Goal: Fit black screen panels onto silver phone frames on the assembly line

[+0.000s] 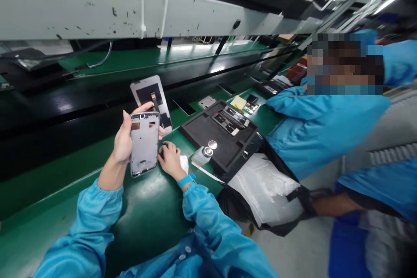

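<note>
Blue cuffed sleeves (81, 221) fill the foreground, both forearms reaching over a green worktop (150, 208). Left hand (124, 139) clenches a grey metal phone mid-frame (145, 144), held up just left of a black foam tray (208, 134). Right hand (171, 161) grasps nothing, its fingers curved down on the worktop, near the tray's left corner and beside a white cloth (184, 164). Farther left of the tray, a white phone panel with a black patch (141, 87) sits partly behind the frame. A small clear bottle with a metal cap (201, 155) touches the tray's near edge. Work in hand: bare frame held up, face toward the camera, right hand free. Right of the tray, a co-worker's blue sleeve (325, 130).
</note>
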Motion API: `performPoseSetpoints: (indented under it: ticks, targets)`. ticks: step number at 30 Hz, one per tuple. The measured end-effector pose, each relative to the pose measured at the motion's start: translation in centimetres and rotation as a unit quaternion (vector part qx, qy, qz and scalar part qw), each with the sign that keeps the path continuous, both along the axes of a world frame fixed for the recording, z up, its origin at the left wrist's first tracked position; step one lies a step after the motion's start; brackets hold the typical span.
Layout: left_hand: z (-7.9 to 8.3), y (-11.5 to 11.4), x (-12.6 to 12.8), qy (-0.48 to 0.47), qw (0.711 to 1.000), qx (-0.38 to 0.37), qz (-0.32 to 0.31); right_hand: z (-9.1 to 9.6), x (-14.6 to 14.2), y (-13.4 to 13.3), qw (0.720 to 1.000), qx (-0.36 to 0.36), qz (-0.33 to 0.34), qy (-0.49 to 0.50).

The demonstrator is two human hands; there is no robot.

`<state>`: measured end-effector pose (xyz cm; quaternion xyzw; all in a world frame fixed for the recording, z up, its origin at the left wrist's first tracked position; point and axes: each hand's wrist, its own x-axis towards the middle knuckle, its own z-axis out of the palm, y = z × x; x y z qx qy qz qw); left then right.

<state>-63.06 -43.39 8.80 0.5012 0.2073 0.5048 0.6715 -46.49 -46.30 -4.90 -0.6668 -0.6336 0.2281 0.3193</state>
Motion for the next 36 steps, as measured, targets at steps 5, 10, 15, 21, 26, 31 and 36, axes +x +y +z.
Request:
performPoseSetpoints:
  ticks: [5,10,15,21,26,31,36]
  targets:
    - [1.1,-1.8,0.2,-0.052,0.987,-0.075,-0.131,5.3,3.0,-0.9,0.99,0.032,0.036,0.13]
    - [0.8,-3.2,1.4,-0.083,0.976,-0.068,-0.191,10.0,3.9,-3.7,0.886,0.014,0.154,0.437]
    - [1.9,-4.8,1.9,-0.144,0.97,-0.056,-0.186,11.0,4.2,-6.6,0.828,0.027,0.15,0.539]
    - [4.5,-6.7,1.2,-0.219,0.963,-0.078,-0.139,10.9,7.7,-11.1,0.887,0.139,0.118,0.424]
    - [4.5,-7.1,1.2,-0.236,0.961,-0.087,-0.116,12.5,7.8,-12.3,0.93,0.261,0.159,0.205]
    - [4.3,-6.1,1.4,-0.229,0.97,-0.073,-0.047,14.0,7.1,-12.6,0.928,0.292,0.218,0.074]
    - [4.3,-4.6,1.5,-0.204,0.97,-0.123,0.044,14.6,7.8,-13.1,0.938,0.261,0.227,-0.034]
